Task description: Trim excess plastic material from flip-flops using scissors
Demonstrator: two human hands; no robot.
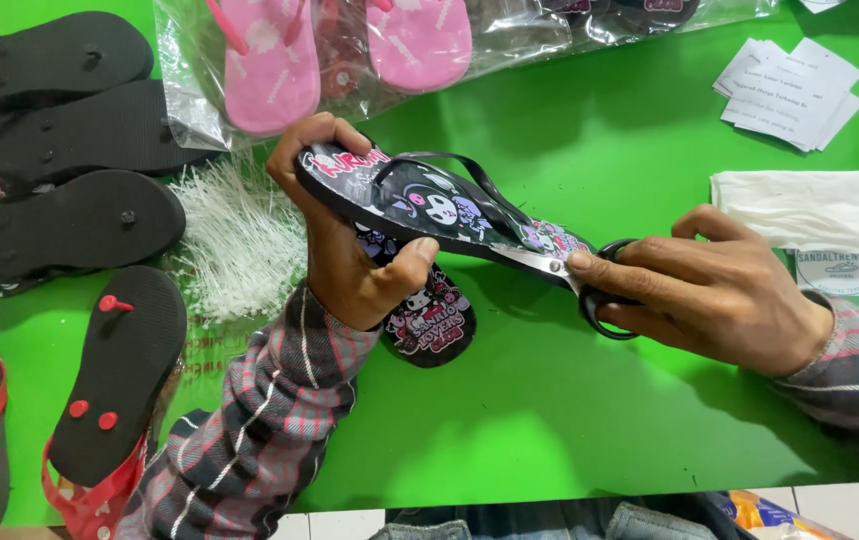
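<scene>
Probably a sandal packing workshop: loose flip-flops (69,215), bagged pairs (349,50) and paper labels (789,90) crowd a green table (589,420).

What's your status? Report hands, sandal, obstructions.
Left hand grips black printed sandal, raised off green table. Right hand holds scissors, blades at sandal's edge. Second matching sandal lies beneath; nothing blocking.

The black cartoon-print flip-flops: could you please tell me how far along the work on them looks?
Done: pink pairs already lie bagged in clear plastic at the top. In hand: the left hand holds a black printed flip-flop while the right hand puts scissors to it. Left: loose black sandals and red-strapped ones lie unbagged on the green table.
</scene>
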